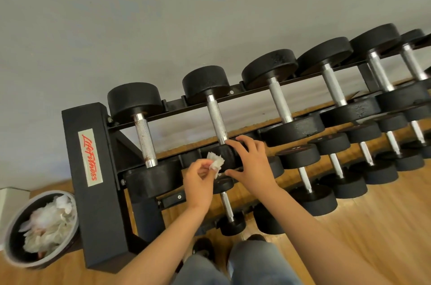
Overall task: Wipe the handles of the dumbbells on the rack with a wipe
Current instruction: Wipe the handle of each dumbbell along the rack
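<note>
A black dumbbell rack (95, 177) holds black dumbbells with silver knurled handles on its tiers. My left hand (198, 182) pinches a crumpled white wipe (215, 162) in front of the near head of the second top-tier dumbbell. That dumbbell's handle (217, 119) rises just above the wipe, not touched by it. My right hand (250, 161) lies with spread fingers on the near black head (229, 156) of the same dumbbell. The leftmost top-tier handle (144, 140) shows rust spots.
A grey bin (14, 247) full of used white wipes stands on the wooden floor left of the rack. More dumbbells (279, 102) run to the right on both upper and lower tiers. A grey wall is behind. My knees and shoes show at the bottom.
</note>
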Available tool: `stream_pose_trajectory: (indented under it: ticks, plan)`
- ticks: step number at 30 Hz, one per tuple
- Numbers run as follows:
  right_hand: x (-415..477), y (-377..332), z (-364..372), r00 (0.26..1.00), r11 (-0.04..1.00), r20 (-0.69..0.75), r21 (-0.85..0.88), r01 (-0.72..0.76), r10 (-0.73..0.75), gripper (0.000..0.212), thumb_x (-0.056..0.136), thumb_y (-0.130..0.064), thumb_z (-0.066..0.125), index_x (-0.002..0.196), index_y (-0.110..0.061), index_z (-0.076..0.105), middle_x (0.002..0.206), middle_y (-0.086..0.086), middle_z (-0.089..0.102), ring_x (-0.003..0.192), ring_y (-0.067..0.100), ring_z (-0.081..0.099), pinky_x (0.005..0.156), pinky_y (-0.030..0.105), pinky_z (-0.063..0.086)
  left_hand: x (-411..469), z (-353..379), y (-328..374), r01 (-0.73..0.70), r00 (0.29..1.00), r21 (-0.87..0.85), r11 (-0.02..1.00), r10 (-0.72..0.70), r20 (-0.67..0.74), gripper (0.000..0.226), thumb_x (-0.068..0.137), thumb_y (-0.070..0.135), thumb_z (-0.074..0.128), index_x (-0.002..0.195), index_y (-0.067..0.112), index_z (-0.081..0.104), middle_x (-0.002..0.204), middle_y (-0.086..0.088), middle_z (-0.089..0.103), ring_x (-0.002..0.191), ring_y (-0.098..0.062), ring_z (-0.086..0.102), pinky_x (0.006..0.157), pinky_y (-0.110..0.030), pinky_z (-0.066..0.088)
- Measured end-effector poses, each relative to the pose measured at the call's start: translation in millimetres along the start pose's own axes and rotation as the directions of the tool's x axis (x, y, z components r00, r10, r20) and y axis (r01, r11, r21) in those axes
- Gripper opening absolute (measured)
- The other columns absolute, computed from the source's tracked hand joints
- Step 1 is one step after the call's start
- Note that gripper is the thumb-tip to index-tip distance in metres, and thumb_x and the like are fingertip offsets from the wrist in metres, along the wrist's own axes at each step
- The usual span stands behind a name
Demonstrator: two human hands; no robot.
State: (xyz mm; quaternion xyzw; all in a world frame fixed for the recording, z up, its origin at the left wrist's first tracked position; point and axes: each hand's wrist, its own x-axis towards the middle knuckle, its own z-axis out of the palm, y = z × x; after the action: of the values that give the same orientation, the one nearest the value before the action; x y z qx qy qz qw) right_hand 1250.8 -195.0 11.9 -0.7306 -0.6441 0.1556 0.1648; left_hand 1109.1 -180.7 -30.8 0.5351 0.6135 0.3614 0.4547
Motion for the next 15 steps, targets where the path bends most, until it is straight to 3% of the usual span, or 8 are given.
stream_pose_trajectory:
  ticks: [7, 12, 15]
  plan:
    - [-0.1, 2.4, 4.3, 1.000, 0.999, -0.002, 0.025, -0.022, 0.022, 0.077, 0.075, -0.033, 0.079, 0.142, -0.032, 0.041, 0.146, -0.003, 0.034, 0.132, 0.023, 0.023, 0.111, 0.042, 0.031, 27.5, -1.6, 5.7, 0.054, 0.993, -0.065, 0.996, -0.061, -0.099, 0.013, 0.093, 0.009, 0.061, 0.095, 0.022, 0.063, 0.091, 0.012, 0.064, 0.085, 0.000, 0.059, 0.071, -0.011, 0.044]
    - [-0.6, 5.6, 7.3, 1.000, 0.998, -0.006, 0.059, -0.028, 0.028, 0.077, 0.074, -0.033, 0.080, 0.141, -0.034, 0.041, 0.146, -0.004, 0.033, 0.133, 0.021, 0.020, 0.111, 0.041, 0.030, 7.0, 4.6, -21.4, 0.121, 0.988, -0.066, 0.990, -0.127, -0.088, 0.009, 0.090, 0.011, 0.064, 0.097, 0.015, 0.068, 0.096, 0.004, 0.069, 0.094, -0.010, 0.063, 0.083, -0.022, 0.050]
    - [-0.9, 6.1, 8.0, 1.000, 0.998, 0.002, 0.047, -0.031, 0.031, 0.078, 0.075, -0.033, 0.079, 0.142, -0.034, 0.040, 0.147, -0.003, 0.032, 0.134, 0.022, 0.019, 0.112, 0.041, 0.027, 15.3, 6.0, -15.8, 0.148, 0.978, -0.087, 0.985, -0.159, -0.137, 0.012, 0.091, 0.007, 0.062, 0.097, 0.017, 0.068, 0.095, 0.006, 0.068, 0.094, -0.009, 0.063, 0.078, -0.014, 0.047]
